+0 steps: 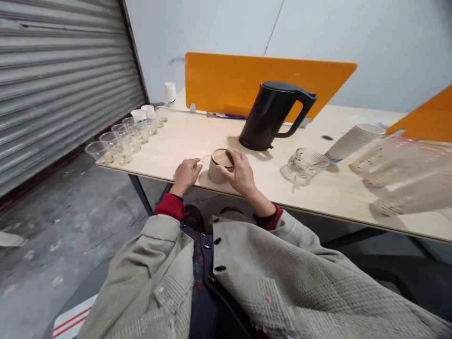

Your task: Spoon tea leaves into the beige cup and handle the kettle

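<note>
Near the front edge of the table stands a small grey canister (216, 174) with a round wooden lid (221, 158) on top. My right hand (243, 173) grips it from the right, with fingers over the lid's rim and the thumb at the front. To the left of the canister, my left hand (187, 176) is apart from it, fingers loosely bent and holding nothing. Behind stands a black electric kettle (267, 115), its handle to the right. A clear ribbed glass bowl (306, 162) sits to the right of my hands.
Several clear plastic cups (112, 141) line the table's left edge, with a stack of paper cups (170, 93) behind. On the right lie stacked paper cups (353, 141) and stacked plastic cups (416, 188). An orange divider (226, 80) stands behind the kettle.
</note>
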Action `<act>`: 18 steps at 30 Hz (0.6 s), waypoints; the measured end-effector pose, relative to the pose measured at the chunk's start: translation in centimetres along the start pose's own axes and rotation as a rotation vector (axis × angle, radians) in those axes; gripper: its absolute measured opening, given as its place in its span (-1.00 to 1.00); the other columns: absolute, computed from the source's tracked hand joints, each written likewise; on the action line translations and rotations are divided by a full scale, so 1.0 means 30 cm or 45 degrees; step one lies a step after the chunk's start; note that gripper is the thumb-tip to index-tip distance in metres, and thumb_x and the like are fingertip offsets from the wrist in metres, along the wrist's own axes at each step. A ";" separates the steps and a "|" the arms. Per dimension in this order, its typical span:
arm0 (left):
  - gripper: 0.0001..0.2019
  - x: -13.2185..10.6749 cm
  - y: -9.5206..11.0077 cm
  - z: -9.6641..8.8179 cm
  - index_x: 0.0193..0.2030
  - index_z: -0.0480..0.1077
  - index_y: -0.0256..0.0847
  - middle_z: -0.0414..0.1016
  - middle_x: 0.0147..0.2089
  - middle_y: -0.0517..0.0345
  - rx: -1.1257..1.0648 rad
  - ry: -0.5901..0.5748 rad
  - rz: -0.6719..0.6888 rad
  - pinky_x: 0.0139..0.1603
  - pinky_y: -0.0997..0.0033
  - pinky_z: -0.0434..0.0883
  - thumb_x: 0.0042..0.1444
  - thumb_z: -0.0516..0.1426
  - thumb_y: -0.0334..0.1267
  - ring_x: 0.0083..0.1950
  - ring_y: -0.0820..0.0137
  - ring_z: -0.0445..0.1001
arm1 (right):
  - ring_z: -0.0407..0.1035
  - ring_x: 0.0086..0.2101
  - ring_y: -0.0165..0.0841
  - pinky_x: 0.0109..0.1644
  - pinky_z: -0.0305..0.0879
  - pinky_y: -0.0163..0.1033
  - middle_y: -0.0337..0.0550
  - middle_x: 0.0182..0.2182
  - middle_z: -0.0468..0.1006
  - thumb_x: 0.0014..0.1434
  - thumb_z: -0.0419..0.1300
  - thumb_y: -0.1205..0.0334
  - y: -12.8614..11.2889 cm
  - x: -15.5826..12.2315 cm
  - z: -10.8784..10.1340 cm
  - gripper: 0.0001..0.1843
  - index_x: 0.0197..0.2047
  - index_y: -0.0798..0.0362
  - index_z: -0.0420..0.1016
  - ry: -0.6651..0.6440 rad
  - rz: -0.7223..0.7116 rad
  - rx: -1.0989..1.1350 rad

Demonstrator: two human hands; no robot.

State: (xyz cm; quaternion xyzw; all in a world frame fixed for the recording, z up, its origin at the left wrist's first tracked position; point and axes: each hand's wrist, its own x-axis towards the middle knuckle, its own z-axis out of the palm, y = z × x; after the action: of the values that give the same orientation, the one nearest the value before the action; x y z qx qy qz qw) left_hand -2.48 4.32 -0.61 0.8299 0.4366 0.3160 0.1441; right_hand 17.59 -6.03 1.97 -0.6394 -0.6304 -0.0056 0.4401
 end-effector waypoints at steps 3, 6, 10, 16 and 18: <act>-0.63 -0.002 0.007 -0.005 0.24 0.61 -0.22 0.71 0.22 -0.07 0.021 -0.019 -0.009 0.40 0.16 0.46 0.37 0.17 -0.24 0.29 0.15 0.59 | 0.38 0.26 0.07 0.38 0.38 0.22 0.18 0.25 0.50 0.31 0.27 -0.25 0.000 0.000 0.001 -0.30 0.36 -0.02 0.45 0.002 -0.007 -0.002; -0.63 -0.004 0.013 -0.008 0.24 0.60 -0.22 0.69 0.24 -0.08 0.020 -0.029 -0.015 0.41 0.15 0.46 0.38 0.16 -0.26 0.31 0.14 0.58 | 0.38 0.26 0.09 0.37 0.38 0.23 0.21 0.25 0.51 0.29 0.28 -0.24 0.002 -0.001 0.002 -0.28 0.35 0.03 0.46 0.010 -0.009 0.005; -0.63 -0.003 0.016 -0.006 0.23 0.61 -0.26 0.70 0.23 -0.11 -0.035 -0.019 -0.036 0.43 0.12 0.45 0.36 0.18 -0.27 0.31 0.13 0.59 | 0.37 0.27 0.11 0.38 0.36 0.25 0.22 0.25 0.51 0.28 0.29 -0.24 0.010 -0.001 0.005 -0.28 0.34 0.02 0.46 0.019 -0.016 0.015; -0.58 -0.024 0.002 -0.031 0.23 0.61 -0.23 0.67 0.29 -0.11 -0.550 -0.022 -0.034 0.36 0.13 0.53 0.31 0.23 -0.11 0.25 0.17 0.65 | 0.38 0.27 0.11 0.39 0.37 0.23 0.24 0.27 0.50 0.27 0.31 -0.21 0.004 0.003 0.000 -0.27 0.35 0.05 0.46 0.001 -0.005 -0.012; -0.50 -0.036 -0.001 -0.044 0.27 0.58 -0.21 0.64 0.33 -0.11 -0.697 -0.075 0.027 0.38 0.10 0.52 0.28 0.25 -0.01 0.30 0.15 0.62 | 0.38 0.28 0.09 0.38 0.38 0.21 0.22 0.27 0.51 0.29 0.31 -0.20 -0.007 0.005 -0.008 -0.29 0.36 0.02 0.45 -0.016 0.006 -0.047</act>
State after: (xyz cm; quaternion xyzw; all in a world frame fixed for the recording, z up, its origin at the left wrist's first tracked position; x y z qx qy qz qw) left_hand -3.82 3.41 -0.07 0.7734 0.3218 0.3996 0.3724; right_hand 17.57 -6.10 2.32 -0.6490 -0.6314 -0.0122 0.4243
